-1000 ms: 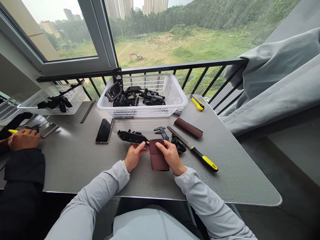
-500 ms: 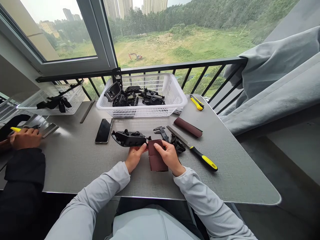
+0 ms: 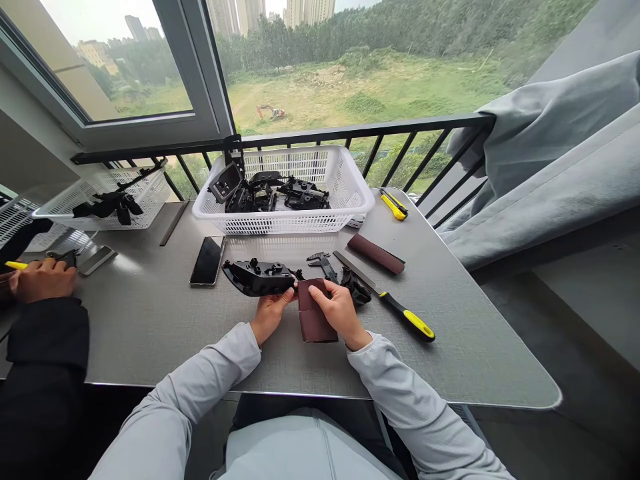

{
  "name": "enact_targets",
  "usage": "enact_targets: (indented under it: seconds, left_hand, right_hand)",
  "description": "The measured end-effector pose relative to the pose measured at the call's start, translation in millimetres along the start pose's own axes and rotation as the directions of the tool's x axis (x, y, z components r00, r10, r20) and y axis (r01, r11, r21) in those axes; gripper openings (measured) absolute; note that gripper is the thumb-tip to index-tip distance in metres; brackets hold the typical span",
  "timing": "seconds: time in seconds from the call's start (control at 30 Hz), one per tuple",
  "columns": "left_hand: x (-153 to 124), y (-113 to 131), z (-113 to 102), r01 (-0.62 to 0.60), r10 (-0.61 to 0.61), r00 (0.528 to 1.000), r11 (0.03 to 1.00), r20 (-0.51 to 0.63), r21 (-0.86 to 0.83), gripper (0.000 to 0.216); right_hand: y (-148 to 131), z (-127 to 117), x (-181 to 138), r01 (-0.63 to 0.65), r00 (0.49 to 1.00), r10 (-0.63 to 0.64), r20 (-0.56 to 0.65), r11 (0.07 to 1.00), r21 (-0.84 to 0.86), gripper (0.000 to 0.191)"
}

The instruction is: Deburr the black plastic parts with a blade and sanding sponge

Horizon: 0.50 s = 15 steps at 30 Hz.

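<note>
My left hand [image 3: 271, 315] grips the right end of a black moulded plastic part [image 3: 257, 279], which is held low over the table. My right hand [image 3: 340, 310] pinches a folded sheet of maroon sandpaper [image 3: 316, 319] just beside that end. Sandpaper and plastic sit very close, and their contact point is hidden by my fingers. Just beyond my right hand lie a steel caliper [image 3: 323, 265] and a crumpled black piece [image 3: 356, 289]. A flat file [image 3: 380, 293] with a yellow and black handle lies to the right.
A co-worker's hand [image 3: 43, 280] holds a yellow-tipped tool at the left. Black parts fill a white plastic basket [image 3: 283, 225], with a second basket [image 3: 120, 207] at the left. A phone [image 3: 207, 261], sandpaper strip [image 3: 376, 254] and yellow knife [image 3: 394, 205] lie on the grey table [image 3: 450, 347].
The black part has shifted slightly left and turned in my left hand. My right hand and the sandpaper stay nearly in place. The co-worker's hand has moved a little left.
</note>
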<state>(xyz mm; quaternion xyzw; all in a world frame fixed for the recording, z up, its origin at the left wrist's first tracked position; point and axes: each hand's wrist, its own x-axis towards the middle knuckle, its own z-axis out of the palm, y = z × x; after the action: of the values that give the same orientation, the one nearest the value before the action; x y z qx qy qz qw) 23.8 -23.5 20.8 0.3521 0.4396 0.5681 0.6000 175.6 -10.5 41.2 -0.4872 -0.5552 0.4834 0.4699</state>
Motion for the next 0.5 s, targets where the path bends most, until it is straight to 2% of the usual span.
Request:
enact_targets:
  seconds: [0.3, 0.5]
  left_hand:
    - [-1.0, 3.7, 3.6, -0.002, 0.002, 1.000, 1.000, 0.024, 0.002, 0.041]
    - [1.4, 5.7, -2.7, 0.050, -0.047, 0.998, 0.995, 0.040, -0.083, 0.044]
  right_hand:
    - [-3.0, -0.5, -0.5, -0.066, 0.998, 0.065, 0.004, 0.993, 0.099, 0.023]
    - [-1.9, -3.2, 3.8, -0.193, 0.981, 0.185, 0.054, 0.945, 0.263, 0.030]
